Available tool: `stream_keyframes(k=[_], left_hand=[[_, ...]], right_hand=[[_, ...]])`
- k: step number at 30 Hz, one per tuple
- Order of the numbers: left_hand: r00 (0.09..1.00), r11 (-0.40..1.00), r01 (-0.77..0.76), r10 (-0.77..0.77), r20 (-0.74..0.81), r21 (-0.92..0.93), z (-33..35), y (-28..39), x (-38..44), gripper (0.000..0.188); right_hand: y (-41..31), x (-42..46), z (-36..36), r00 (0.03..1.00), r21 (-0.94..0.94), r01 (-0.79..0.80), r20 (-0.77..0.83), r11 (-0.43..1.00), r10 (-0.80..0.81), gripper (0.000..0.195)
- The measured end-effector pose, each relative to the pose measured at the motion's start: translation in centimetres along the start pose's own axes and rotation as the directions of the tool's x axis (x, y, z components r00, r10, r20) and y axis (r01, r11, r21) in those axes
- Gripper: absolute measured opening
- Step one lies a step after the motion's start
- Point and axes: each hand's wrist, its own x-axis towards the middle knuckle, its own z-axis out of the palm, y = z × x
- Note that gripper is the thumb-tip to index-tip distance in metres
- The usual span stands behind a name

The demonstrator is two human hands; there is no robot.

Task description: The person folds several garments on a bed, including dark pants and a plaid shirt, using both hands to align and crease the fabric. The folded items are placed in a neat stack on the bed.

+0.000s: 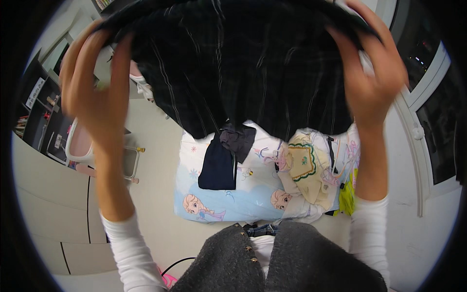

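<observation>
A black garment with thin pale stripes (248, 69) hangs spread out in front of me, its lower edge parted into what look like two wide legs. My left hand (95, 82) grips its upper edge at the left corner, fingers partly behind the cloth. At the opposite corner my right hand (377, 69) holds the same edge. Below, on a bed with a printed cartoon sheet (248, 204), lie a folded navy garment (216, 169) and a crumpled dark grey cloth (239, 140) overlapping its top. The striped garment hides the far part of the bed.
Cream clothing with a green-edged collar (303, 160) lies piled at the bed's right, among pinkish hangers (332, 179). Yellow-green cloth (348, 199) hangs beside it. A white-framed chair (78, 140) and dark shelves (40, 109) stand left; a window (436, 131) is right.
</observation>
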Motion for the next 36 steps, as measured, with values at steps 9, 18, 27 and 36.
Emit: stream_keyframes(k=[9,18,27,36], left_hand=[[0.165,0.559,0.738,0.393,0.905,-0.377,-10.9,8.6,-21.5,0.041],[0.166,0.256,0.959,-0.148,0.975,-0.125,-4.9,1.5,-17.4,0.03],[0.119,-0.243,0.946,-0.358,0.926,-0.215,-2.2,3.3,-15.0,0.037],[0.328,-0.607,0.754,0.018,0.944,-0.25,-2.7,13.5,-6.8,0.052]], right_hand=[[-8.5,-17.6,-2.3,0.046,0.346,-0.671,0.902,0.656,-0.429,0.029],[-9.9,-11.6,1.9,0.454,0.381,-0.881,0.848,0.282,0.274,0.022],[-9.1,-9.1,5.0,0.384,0.376,-0.916,0.723,0.139,0.574,0.026],[-13.1,-5.7,1.7,0.657,0.567,-0.754,0.626,0.332,0.421,0.062]])
